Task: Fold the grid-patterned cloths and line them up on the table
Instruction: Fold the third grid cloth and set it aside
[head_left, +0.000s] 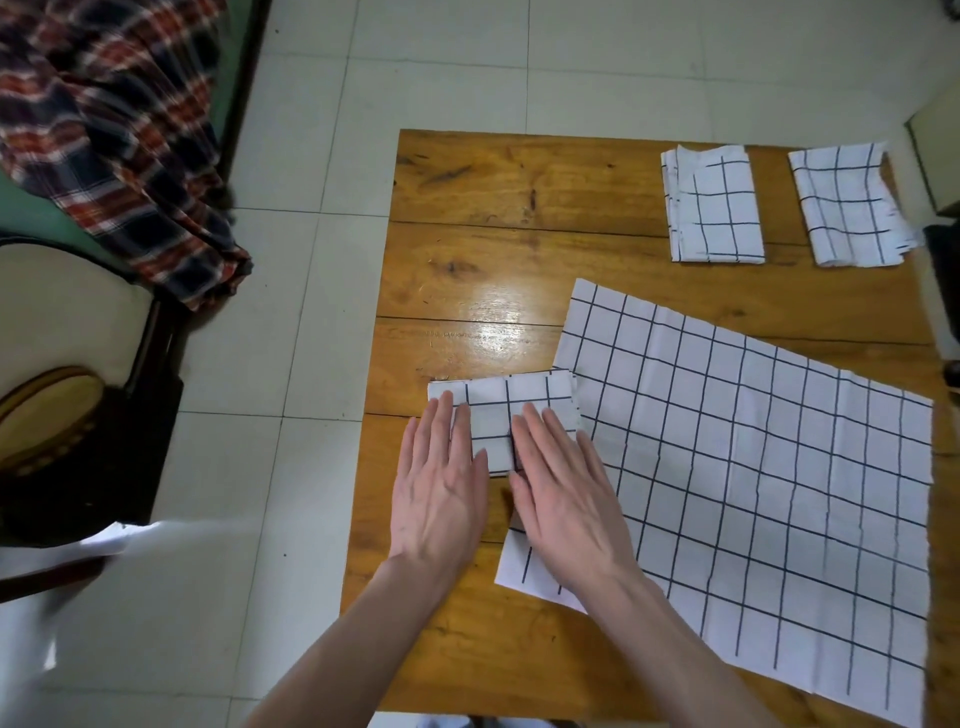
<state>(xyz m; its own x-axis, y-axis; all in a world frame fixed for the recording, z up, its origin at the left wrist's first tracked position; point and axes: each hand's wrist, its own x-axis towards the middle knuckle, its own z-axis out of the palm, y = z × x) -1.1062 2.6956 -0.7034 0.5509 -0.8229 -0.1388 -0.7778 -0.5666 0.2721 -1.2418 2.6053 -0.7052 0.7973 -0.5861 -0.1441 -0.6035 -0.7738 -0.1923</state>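
Bare desk (467, 218) lies ahead of my fingers to its far-left corner. The unfolded cloth (753, 493) fills the right side; two folded cloths (719, 218) (844, 208) occupy the far-right corner.

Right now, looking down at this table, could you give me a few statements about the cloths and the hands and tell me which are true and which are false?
1. Both hands lie flat on a small folded cloth. True: the left hand and right hand press on it with open palms.
2. Two folded cloths sit side by side at the far right of the table. True: one folded cloth and another lie apart there.
3. The large cloth is already folded small. False: it lies spread open and flat.
4. The table is glass. False: it is wood with visible grain.
5. The cloths are striped red. False: they are white with dark grid lines.
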